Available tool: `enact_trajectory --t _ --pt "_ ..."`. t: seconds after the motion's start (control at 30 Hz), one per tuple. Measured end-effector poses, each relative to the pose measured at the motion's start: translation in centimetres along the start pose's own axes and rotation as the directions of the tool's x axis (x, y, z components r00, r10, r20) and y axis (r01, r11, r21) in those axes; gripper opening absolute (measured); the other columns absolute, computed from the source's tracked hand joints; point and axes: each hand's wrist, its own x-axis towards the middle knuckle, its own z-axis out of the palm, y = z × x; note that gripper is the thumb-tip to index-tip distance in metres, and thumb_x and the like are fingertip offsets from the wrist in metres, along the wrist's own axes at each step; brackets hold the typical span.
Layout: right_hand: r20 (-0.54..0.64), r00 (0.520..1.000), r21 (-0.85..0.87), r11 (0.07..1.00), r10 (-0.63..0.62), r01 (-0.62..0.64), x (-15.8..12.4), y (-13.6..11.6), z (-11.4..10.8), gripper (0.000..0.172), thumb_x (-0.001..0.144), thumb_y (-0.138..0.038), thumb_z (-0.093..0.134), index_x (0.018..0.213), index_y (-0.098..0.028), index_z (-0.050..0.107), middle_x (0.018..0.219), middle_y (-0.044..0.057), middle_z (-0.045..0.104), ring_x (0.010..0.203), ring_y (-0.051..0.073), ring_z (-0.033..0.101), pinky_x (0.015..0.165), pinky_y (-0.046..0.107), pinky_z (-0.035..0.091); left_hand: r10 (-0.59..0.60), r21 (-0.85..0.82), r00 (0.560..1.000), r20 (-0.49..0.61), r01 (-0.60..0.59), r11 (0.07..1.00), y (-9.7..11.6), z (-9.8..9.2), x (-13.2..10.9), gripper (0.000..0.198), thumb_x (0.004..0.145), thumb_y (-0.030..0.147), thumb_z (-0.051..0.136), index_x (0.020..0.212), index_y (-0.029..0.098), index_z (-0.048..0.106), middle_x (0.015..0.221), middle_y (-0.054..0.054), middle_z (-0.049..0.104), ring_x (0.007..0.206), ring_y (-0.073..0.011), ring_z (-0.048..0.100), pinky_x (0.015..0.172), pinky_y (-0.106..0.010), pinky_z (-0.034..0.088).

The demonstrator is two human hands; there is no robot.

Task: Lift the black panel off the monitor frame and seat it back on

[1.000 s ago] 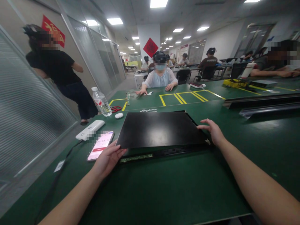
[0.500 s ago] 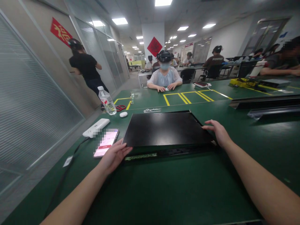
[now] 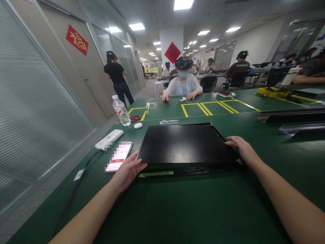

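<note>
- On the dark-green tabletop [image 3: 193, 210], where was the flat black rectangular panel [image 3: 182, 144] seen?
- Directly in front, above a thin black frame [image 3: 200, 169]. A narrow green circuit-board strip [image 3: 156, 174] was left exposed below the panel's near edge.
- Left hand [image 3: 129, 171]?
- Near left corner was grasped by its fingers.
- Right hand [image 3: 243, 149]?
- Fingertips were set at the panel's right edge, fingers mostly straight. Thumb was hidden; whether a grip was applied couldn't be told.
- Nearby items?
- Beside the left hand, a flat pink-screened phone [image 3: 119, 157] was laid. Past it, a white oblong plastic block [image 3: 109, 139] was placed. Farther off, a small white oval case [image 3: 138, 125] was parked near a clear plastic bottle [image 3: 122, 112] and red-handled scissors [image 3: 135, 118].
</note>
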Motion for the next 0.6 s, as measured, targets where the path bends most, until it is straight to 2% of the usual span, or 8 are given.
enact_trajectory --t 0.13,0.33,0.4,0.53,0.6 --pt "0.021 1.000 0.027 1.000 0.000 -0.001 0.0 -0.3 -0.2 0.044 0.084 -0.066 0.054 0.098 -0.028 0.073 0.093 0.008 0.082 0.120 0.034 0.070 0.107 0.048 0.047 -0.016 -0.014 1.000 0.024 0.016 1.000 0.1 -0.5 0.2 0.071 0.088 -0.001 0.065 0.154 0.023 0.056 0.114 -0.006 0.084 0.097 -0.0195 0.082 0.088 -0.028 0.064" --pt "0.018 1.000 -0.026 1.000 0.017 -0.017 0.1 0.0 -0.4 0.047 0.081 -0.068 0.054 0.098 -0.029 0.073 0.096 0.007 0.082 0.122 0.036 0.068 0.115 0.053 0.040 -0.035 -0.024 0.999 0.016 0.036 0.999 0.1 -0.4 0.2 0.077 0.087 0.001 0.070 0.159 0.022 0.051 0.120 -0.009 0.083 0.101 -0.0213 0.081 0.088 -0.029 0.063" --pt "0.022 1.000 -0.072 0.997 0.017 -0.015 -0.1 0.0 -0.3 0.048 0.081 -0.069 0.054 0.099 -0.030 0.075 0.102 0.007 0.082 0.121 0.036 0.069 0.110 0.052 0.045 -0.039 -0.033 0.999 0.017 0.040 0.999 0.1 -0.3 0.2 0.080 0.086 0.002 0.072 0.160 0.022 0.049 0.123 -0.009 0.082 0.103 -0.0220 0.081 0.090 -0.030 0.063" --pt "0.015 0.999 -0.167 0.986 0.030 -0.027 -0.7 -0.5 -0.2 0.053 0.080 -0.073 0.056 0.105 -0.031 0.077 0.108 0.008 0.082 0.110 0.035 0.073 0.090 0.047 0.056 -0.054 -0.040 0.998 0.013 0.055 0.998 -0.1 -0.3 0.3 0.083 0.087 0.004 0.073 0.162 0.024 0.046 0.125 -0.010 0.081 0.106 -0.0235 0.080 0.091 -0.031 0.062" --pt "0.004 1.000 -0.247 0.969 -0.008 0.008 -0.8 -0.6 -0.2 0.055 0.081 -0.074 0.052 0.104 -0.032 0.078 0.109 0.008 0.082 0.104 0.034 0.075 0.082 0.042 0.058 -0.060 -0.047 0.998 0.017 0.060 0.997 -0.1 -0.3 0.4 0.083 0.087 0.005 0.074 0.163 0.023 0.045 0.127 -0.010 0.080 0.109 -0.0244 0.079 0.092 -0.033 0.061"
